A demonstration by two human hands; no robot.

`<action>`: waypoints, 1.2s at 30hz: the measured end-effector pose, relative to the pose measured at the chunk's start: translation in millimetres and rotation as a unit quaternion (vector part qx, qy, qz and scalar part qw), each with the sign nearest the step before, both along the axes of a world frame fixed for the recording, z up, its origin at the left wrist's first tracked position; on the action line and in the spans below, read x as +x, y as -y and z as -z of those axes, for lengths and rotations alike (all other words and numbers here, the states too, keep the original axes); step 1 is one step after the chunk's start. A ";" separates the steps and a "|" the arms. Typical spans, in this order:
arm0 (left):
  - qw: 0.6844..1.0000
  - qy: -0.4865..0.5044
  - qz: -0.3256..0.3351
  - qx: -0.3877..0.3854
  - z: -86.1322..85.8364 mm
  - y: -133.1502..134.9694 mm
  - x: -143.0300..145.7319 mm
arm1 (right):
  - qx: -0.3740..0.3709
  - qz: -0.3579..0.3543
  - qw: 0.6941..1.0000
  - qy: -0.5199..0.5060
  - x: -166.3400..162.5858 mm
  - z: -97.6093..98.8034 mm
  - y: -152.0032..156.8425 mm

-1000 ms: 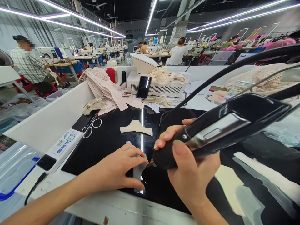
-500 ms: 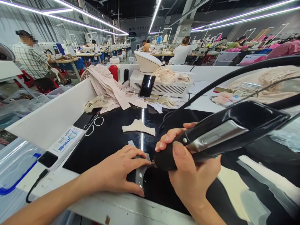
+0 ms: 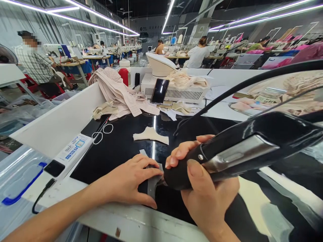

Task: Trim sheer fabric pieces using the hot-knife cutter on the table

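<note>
My right hand (image 3: 204, 188) is wrapped round a black corded hand tool (image 3: 234, 151) with a shiny metal panel along its side. The tool's rounded front end points left, and its tip is mostly hidden beside my left fingertips. My left hand (image 3: 133, 178) lies spread on the black tabletop (image 3: 118, 148), its fingers and thumb apart, over a narrow translucent grey strip (image 3: 152, 186). Fingertips of that hand touch the strip close to the tool. Just beyond the hands lies a small cream fabric piece (image 3: 150, 135) with a raised middle.
On the right lie more cream pieces (image 3: 252, 198) and translucent film. Beige fabric (image 3: 113, 87) is heaped at the back left, near a phone (image 3: 159, 90) leaning on a white machine (image 3: 176, 90). A white box (image 3: 73, 148) and a looped white cord (image 3: 102, 133) are at left.
The tool's front end has shifted slightly left and down, staying by the strip. My left hand remains on the strip. The whole view has shifted a little.
</note>
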State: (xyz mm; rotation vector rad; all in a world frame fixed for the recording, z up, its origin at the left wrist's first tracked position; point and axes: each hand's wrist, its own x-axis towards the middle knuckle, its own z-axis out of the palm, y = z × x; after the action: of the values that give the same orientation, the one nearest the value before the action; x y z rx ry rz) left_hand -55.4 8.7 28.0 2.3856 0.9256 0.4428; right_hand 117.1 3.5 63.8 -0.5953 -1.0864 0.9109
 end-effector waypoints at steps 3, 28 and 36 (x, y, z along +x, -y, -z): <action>1.000 -0.004 -0.001 0.000 -1.4 0.0 0.0 | 0.001 -0.019 1.000 -0.008 1.3 -1.5 3.9; 0.999 -0.016 -0.018 0.037 1.4 -1.3 -8.5 | 0.013 -0.020 1.000 0.012 12.4 -0.8 9.0; 0.994 -0.024 -0.008 0.102 5.4 8.5 -16.4 | 0.007 0.048 0.999 0.018 38.0 -4.5 -3.0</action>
State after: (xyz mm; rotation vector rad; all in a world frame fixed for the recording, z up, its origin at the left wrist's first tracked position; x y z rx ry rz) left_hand -71.7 0.2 22.6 2.5852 0.9619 0.5101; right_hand 155.1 6.5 68.3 -0.6490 -1.0854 0.8115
